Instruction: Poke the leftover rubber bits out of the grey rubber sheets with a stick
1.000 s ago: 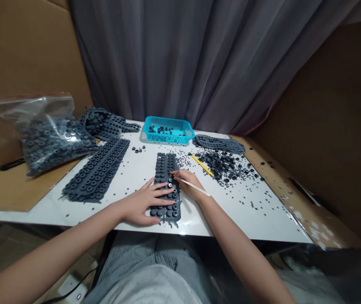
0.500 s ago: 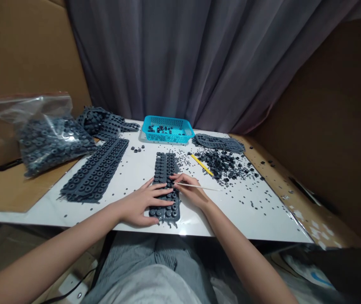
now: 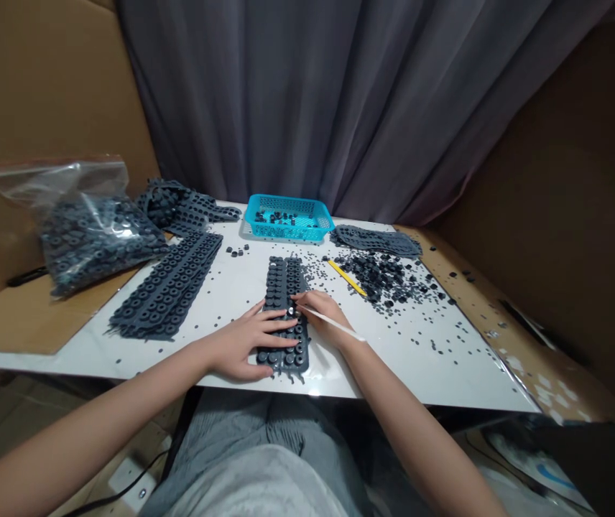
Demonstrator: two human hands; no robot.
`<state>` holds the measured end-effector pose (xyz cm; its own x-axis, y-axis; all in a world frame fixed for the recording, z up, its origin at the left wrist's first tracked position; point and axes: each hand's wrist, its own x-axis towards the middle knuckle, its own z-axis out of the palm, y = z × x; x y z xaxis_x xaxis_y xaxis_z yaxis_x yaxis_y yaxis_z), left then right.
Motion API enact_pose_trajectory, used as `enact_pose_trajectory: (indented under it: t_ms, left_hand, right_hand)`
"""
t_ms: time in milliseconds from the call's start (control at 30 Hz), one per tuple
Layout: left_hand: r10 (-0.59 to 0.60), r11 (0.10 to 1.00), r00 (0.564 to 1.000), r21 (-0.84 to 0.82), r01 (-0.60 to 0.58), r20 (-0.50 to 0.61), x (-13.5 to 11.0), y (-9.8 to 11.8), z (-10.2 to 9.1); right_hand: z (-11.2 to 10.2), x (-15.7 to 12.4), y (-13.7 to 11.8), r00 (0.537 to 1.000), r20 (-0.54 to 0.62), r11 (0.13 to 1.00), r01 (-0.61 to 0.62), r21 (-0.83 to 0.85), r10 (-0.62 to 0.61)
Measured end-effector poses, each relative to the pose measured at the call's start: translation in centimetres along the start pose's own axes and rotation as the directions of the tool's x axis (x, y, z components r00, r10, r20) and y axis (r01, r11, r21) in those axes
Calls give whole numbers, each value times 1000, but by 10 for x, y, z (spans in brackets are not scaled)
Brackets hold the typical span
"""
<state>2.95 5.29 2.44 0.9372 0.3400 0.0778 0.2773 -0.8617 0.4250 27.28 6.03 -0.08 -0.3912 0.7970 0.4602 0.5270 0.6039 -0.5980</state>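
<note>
A dark grey moulded rubber sheet with rows of round studs lies lengthwise in front of me. My left hand rests flat across its near half, fingers spread. Over the sheet's right side, my right hand pinches a thin white stick. One end of the stick points at the studs between my two hands; its other end sticks out past my right wrist. The exact tip is hidden by my fingers. A yellow flat tool lies just beyond my right hand.
Stacked stud sheets lie left, beside a zip bag of small grey parts. A blue basket with black pieces stands at the back. Loose black pieces and crumbs scatter right, near flat perforated sheets.
The white stick has swung so its free end points more toward me. My right hand stays at the sheet, and my left hand keeps its place. The whole view has shifted slightly.
</note>
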Motion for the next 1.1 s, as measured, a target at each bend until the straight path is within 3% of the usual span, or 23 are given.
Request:
enact_pose_trajectory:
  t_ms: [167,267,367,467,700,933,1033,1100]
  left_hand:
    - [-6,1000,1000,6,6,11,0,0,0]
    - [-10,1000,1000,24,9,7,0,1,0]
    - [8,1000,1000,20,-7,-14,-1,0,0]
    - [20,1000,999,3,-20,-30,-2,0,0]
    - [20,1000,999,1,-20,-39,-1,0,1]
    - [38,999,998,-3,-38,-42,-2,0,3]
    - [45,999,998,-6,-45,-47,-2,0,3]
    - [37,999,998,-2,-38,-49,-2,0,3]
  right_hand:
    - [-3,4,9,986,-143,992,-99,-76,88]
    - [-6,-2,2,955,-221,980,-183,81,196]
    - [-7,-11,-9,970,-103,935,-179,306,219]
    - [-6,-16,-16,984,38,908,-176,381,174]
    - [-2,-16,-11,994,9,948,-109,299,111]
    - [-3,-9,-8,999,13,998,39,-55,-39]
    - [-5,-6,-2,994,-107,991,-17,-136,2]
    - [-7,-7,-2,972,-222,989,-104,-102,79]
